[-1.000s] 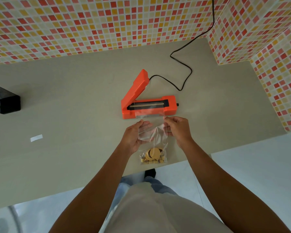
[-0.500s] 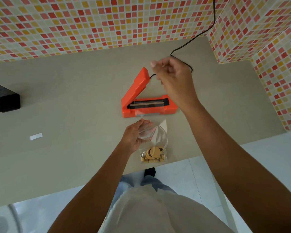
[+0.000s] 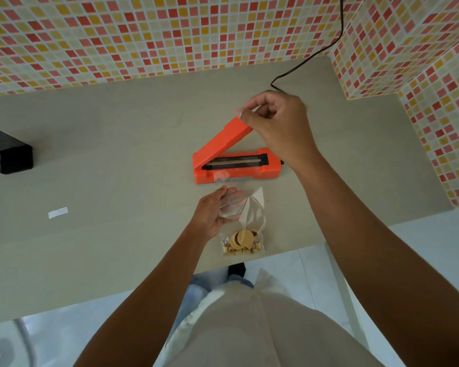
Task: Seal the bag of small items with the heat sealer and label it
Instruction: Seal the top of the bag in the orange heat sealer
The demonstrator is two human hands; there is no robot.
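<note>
Bag (image 3: 252, 213) apparently in left hand (image 3: 210, 216) pinch

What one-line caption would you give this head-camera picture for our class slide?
The left hand holds the clear bag by the orange heat sealer; the right hand pinches its raised lid.

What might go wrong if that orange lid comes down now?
1. The bag mouth looks crumpled and does not seem to lie across the sealing strip, so the seal may come out crooked or miss.
2. The left hand holds the bag close to the heat sealer; its fingers might get pinched when the right hand lowers the lid.
3. The bag's bottom lies near the table edge and could slip off.
</note>
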